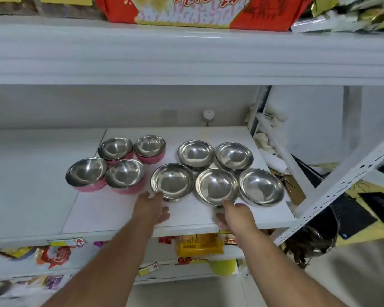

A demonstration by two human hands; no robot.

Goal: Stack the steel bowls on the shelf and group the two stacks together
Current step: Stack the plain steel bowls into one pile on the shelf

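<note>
Left hand slack, fingers straight, touching near rim of front-left steel bowl just ahead. Right hand loose too, fingertip on rim of front-middle steel bowl. Other steel bowls beyond and rightward of it, all on shelf.

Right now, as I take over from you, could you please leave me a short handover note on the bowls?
Left hand: open, fingertips at the near rim of the front-left plain bowl.
Right hand: open, at the near rim of the front-middle plain bowl.
On the shelf: four pink-sided bowls left, five plain bowls right, none nested.
Done: nothing stacked.
Left: build both stacks, push them together.
</note>
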